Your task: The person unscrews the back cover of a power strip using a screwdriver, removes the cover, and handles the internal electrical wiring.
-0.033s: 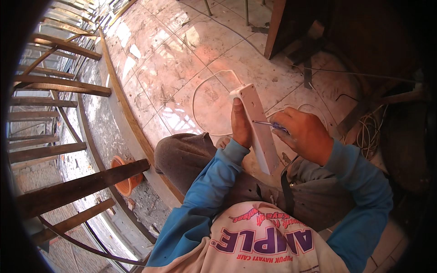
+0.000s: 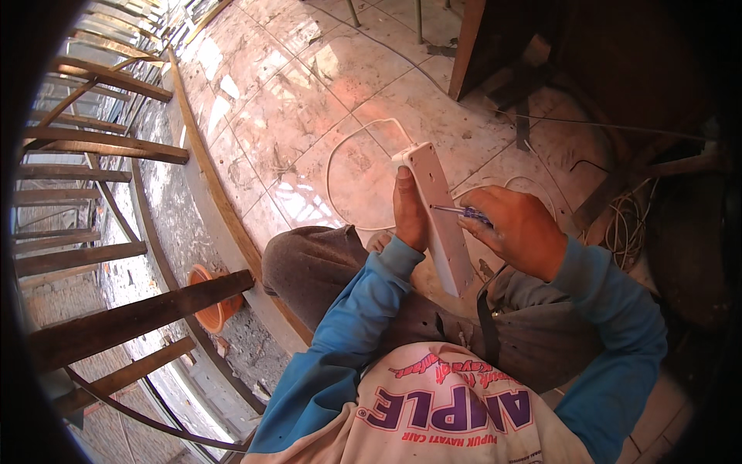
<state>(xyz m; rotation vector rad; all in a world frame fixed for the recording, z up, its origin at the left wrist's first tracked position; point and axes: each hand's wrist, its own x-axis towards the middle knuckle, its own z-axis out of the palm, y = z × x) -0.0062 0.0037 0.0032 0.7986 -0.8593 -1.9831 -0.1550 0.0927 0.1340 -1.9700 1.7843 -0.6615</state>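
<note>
A long white power strip point(image 2: 442, 224) is held tilted above my lap, its flat back with small screw holes toward me. My left hand point(image 2: 410, 207) grips it along its left side, thumb near the upper end. In my right hand point(image 2: 516, 226) is a screwdriver point(image 2: 473, 214) with a clear bluish handle, pinched between fingers and thumb. Its shaft points left, and the tip meets the back of the strip at a hole in the upper half. A white cable point(image 2: 331, 166) leaves the strip's top end and loops down to the floor.
Wooden slats point(image 2: 139, 309) stick out along the left beside a wooden sill point(image 2: 209, 178). An orange pot point(image 2: 212, 305) sits below them. Dark wooden furniture point(image 2: 471, 46) stands at the far right, with a coiled cable point(image 2: 624, 224) near it. Dirty floor tiles point(image 2: 263, 85) lie ahead.
My right hand and the screwdriver have shifted very slightly. The power strip and my left hand stay in nearly the same place.
</note>
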